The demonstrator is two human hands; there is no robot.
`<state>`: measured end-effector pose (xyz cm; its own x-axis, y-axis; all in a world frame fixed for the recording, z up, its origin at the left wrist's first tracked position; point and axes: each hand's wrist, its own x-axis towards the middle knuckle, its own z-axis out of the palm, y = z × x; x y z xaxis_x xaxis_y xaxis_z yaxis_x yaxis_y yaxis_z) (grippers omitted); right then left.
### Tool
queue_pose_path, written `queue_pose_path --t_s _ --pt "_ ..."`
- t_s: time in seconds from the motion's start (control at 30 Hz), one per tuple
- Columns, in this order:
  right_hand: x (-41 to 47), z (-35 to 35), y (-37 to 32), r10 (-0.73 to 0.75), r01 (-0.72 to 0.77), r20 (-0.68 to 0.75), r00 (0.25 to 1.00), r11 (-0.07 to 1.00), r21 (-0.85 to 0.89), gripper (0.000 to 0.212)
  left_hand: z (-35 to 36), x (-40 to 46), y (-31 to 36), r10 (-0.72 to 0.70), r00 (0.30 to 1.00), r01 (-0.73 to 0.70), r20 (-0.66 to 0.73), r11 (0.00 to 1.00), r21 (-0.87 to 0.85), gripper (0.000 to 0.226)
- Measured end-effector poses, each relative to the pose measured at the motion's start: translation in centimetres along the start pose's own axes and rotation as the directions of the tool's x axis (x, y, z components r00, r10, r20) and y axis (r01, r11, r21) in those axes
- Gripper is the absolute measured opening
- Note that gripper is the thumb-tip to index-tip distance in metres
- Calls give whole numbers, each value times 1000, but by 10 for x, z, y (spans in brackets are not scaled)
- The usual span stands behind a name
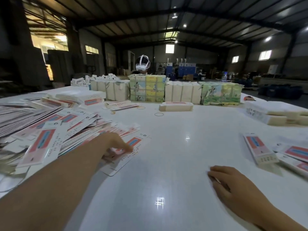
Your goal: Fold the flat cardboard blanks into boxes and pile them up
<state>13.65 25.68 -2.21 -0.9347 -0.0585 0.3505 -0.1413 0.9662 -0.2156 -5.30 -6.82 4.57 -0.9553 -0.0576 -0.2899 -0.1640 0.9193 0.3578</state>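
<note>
You are in a dim warehouse with a metal roof, standing at a wide glossy white table (pixel 166 164). On your left a sprawling heap of flat blanks (pixel 50 129), pink and white with a red and blue panel, spills toward the middle. Your left hand (pixel 115 144) reaches to the heap's near edge and presses its curled fingertips down on one blank (pixel 126 154) that lies flat on the table; whether it is pinching the card or only pressing it cannot be told. At the far edge stand tied bundles of card (pixel 181 94), some with printed wrappers, and behind them a person wearing a white headset (pixel 142 64). A few rubber bands (pixel 158 114) lie loose near the bundles. Your right hand (pixel 233 185) rests palm down on the bare table, fingers relaxed and holding nothing. Just beyond it on the right lie folded boxes (pixel 260 150), side by side.
</note>
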Motion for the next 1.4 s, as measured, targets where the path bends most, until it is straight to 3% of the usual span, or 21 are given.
queue_pose_path --t_s 0.23,0.33,0.4,0.5,0.57,0.63,0.67,0.7,0.73,0.77,0.8,0.83,0.87,0.97,1.1,1.17,1.2,1.27,1.33,1.4 --pt "0 -2 -4 14 -14 5 1000 1000 6 33 5 15 5 -71 994 81 79 987 -138 48" --pt "-1 -3 -8 10 -10 -2 1000 1000 17 32 4 13 5 -54 997 64 48 969 -238 40" --pt "-1 -3 -8 13 -13 4 1000 1000 28 32 -2 3 13 44 999 -49 -27 981 -187 34" --pt "-1 -4 -6 17 -17 8 1000 999 37 31 -10 -33 42 257 962 -256 -93 967 21 23" --pt "-1 -3 -4 41 -42 26 999 997 69 31 -4 -65 62 427 887 -390 -174 897 209 9" --pt "2 -8 -6 161 -152 -12 987 949 277 25 16 -99 74 582 768 -490 -267 803 340 13" --pt "4 -14 -10 282 -248 10 959 826 506 20 30 -114 77 650 697 -526 -303 751 399 17" --pt "7 -23 -13 388 -342 123 913 568 748 23 46 -127 77 703 630 -541 -329 702 464 21" --pt "10 -31 -13 394 -406 295 870 235 883 33 63 -136 76 738 582 -534 -342 663 525 29" --pt "11 -40 -13 318 -448 438 841 -44 893 43 79 -142 73 759 553 -515 -344 635 575 39" --pt "12 -48 -13 241 -480 516 822 -195 855 49 93 -145 70 775 536 -496 -336 611 617 46" --pt "10 -54 -14 191 -500 547 815 -246 830 51 104 -146 68 786 523 -488 -329 593 641 48" --pt "9 -58 -15 167 -506 547 820 -236 830 49 111 -146 65 790 514 -496 -333 591 637 47" --pt "15 -57 -15 214 -448 450 867 -63 892 25 120 -143 60 765 514 -556 -388 641 529 47" --pt "11 -44 -27 260 -347 295 919 180 921 30 123 -135 56 698 598 -608 -394 715 346 86" --pt "7 -32 -36 319 -264 164 933 304 915 37 121 -131 54 686 596 -603 -417 726 332 93" --pt "5 -26 -40 351 -210 40 935 460 863 41 119 -129 54 679 586 -600 -442 730 327 94" --pt "2 -20 -45 230 -83 -242 943 863 499 42 115 -127 56 659 575 -589 -484 744 314 93" --pt "1 -14 -48 27 15 -297 954 990 137 40 114 -126 57 643 564 -570 -519 757 319 93" --pt "1 -8 -48 10 14 -221 975 994 105 42 114 -130 60 654 535 -547 -535 751 370 93"
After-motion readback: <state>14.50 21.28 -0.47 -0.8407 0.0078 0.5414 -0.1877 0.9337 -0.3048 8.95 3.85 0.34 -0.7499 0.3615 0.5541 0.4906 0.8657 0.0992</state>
